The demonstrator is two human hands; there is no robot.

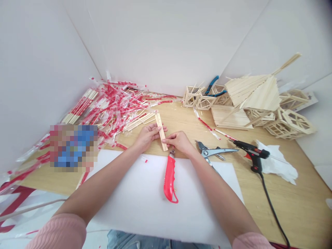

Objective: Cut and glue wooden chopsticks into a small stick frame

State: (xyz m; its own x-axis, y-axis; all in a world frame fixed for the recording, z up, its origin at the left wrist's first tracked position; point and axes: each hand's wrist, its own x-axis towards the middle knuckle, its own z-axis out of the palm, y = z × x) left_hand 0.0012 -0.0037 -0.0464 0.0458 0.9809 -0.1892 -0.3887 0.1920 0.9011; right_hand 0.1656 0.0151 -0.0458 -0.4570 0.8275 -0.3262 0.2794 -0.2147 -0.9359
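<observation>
A short flat panel of glued wooden sticks (160,130) is held between both hands over the wooden table (298,204). My left hand (147,135) grips its far part, fingers curled over it. My right hand (178,141) pinches its near end. Just below the hands, a red utility knife (169,180) lies on a white sheet (145,204), untouched.
A heap of red-and-clear chopstick wrappers and loose sticks (109,107) fills the left. Metal pliers (214,151) and a black glue gun (252,155) with its cord lie at right, beside white paper (278,164). Stick-built frames and a roof model (255,95) stand at the back right, with blue-handled pliers (214,86).
</observation>
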